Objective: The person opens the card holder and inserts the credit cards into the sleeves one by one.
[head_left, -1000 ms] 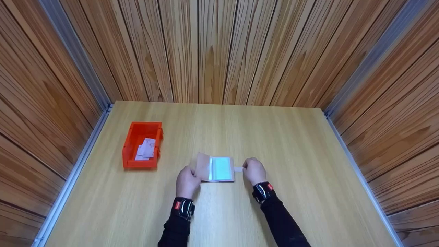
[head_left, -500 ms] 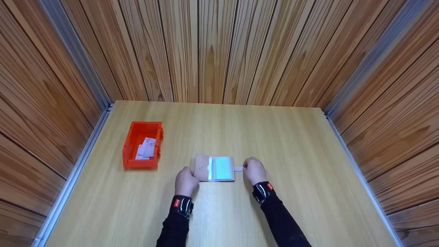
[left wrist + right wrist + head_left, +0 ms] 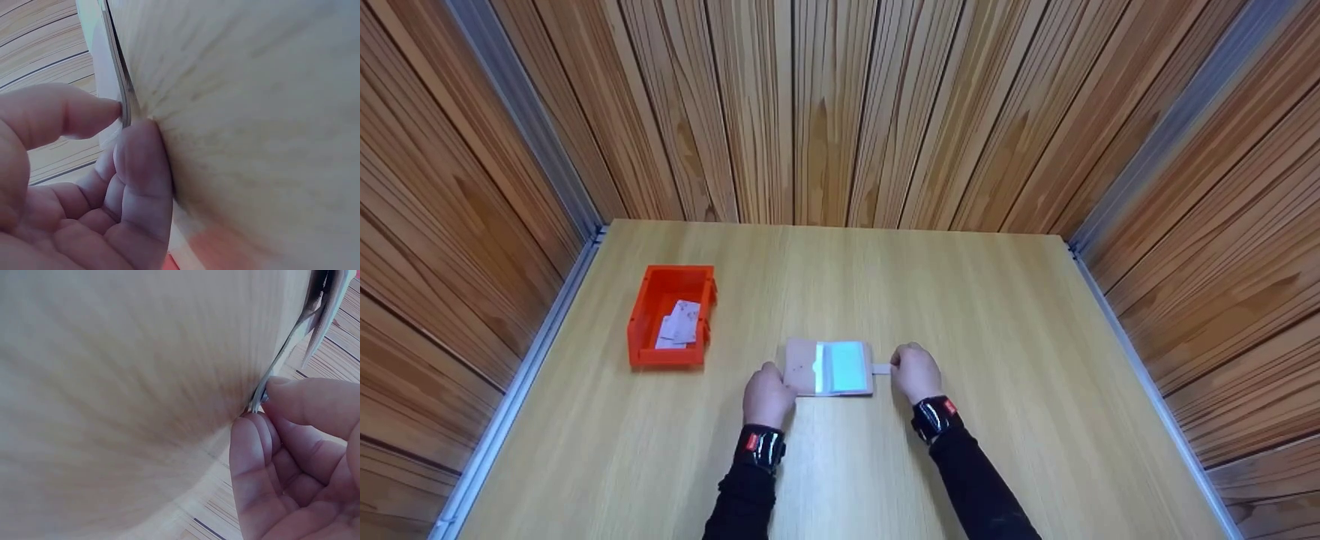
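On the wooden surface (image 3: 960, 315), near its front edge and about in the middle, a small card holder (image 3: 830, 368) lies open. Its left flap is beige, and its right part shows a light turquoise plastic sleeve (image 3: 846, 367). A narrow white strap (image 3: 881, 369) comes out from the right side of the card holder.

The left hand (image 3: 767, 395) is at the left front corner of the card holder. In the left wrist view its thumb (image 3: 67, 115) and index finger (image 3: 143, 169) pinch the thin edge of the flap (image 3: 121, 84), so this grip is closed on the card holder. The other fingers are curled loosely under.

The right hand (image 3: 916, 373) is just beside the right edge of the card holder, at the end of the white strap. In the right wrist view the thumb (image 3: 315, 402) and the fingertips (image 3: 253, 439) press together on the thin end of the strap (image 3: 260, 396), so this grip pinches the strap. The card holder itself rests flat on the surface between the two hands.

Both forearms wear black sleeves (image 3: 975, 487) and a black wrist device (image 3: 934, 417) with a red mark.

To the left, well apart from the hands, stands an orange plastic bin (image 3: 649, 315). Inside it lie some white cards (image 3: 679, 324); how many they are I cannot tell. Wooden panel walls (image 3: 825, 112) enclose the surface on three sides.
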The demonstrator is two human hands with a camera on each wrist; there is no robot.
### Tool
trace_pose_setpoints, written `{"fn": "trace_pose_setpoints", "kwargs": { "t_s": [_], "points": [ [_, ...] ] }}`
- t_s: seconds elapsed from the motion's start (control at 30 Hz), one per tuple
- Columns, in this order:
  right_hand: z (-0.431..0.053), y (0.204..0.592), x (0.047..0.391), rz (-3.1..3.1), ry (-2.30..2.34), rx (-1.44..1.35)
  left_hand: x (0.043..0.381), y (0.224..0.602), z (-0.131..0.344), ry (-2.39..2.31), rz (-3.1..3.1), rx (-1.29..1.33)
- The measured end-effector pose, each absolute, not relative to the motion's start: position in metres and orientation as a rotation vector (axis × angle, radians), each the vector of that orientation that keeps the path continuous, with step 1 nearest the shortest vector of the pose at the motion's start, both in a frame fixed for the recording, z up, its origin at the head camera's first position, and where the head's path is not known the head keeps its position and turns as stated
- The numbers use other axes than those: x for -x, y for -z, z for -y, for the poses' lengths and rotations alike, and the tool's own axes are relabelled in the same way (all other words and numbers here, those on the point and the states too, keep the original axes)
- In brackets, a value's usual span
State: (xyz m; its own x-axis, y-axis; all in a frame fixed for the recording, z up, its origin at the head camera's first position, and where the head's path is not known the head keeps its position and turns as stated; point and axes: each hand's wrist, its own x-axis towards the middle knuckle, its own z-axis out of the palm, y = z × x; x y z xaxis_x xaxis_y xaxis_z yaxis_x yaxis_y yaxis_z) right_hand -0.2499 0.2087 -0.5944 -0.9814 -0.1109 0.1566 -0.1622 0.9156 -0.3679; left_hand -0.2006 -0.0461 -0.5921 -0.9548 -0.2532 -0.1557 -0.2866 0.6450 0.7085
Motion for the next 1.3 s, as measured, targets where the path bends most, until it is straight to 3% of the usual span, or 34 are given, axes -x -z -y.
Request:
{"fn": "trace_pose_setpoints", "kwargs": {
  "t_s": [1.3],
  "points": [
    [-0.201,0.584,0.252,2.949,-0.613,-0.177,0.201,0.594,0.051,-1.227,-2.905,0.366]
  ]
}}
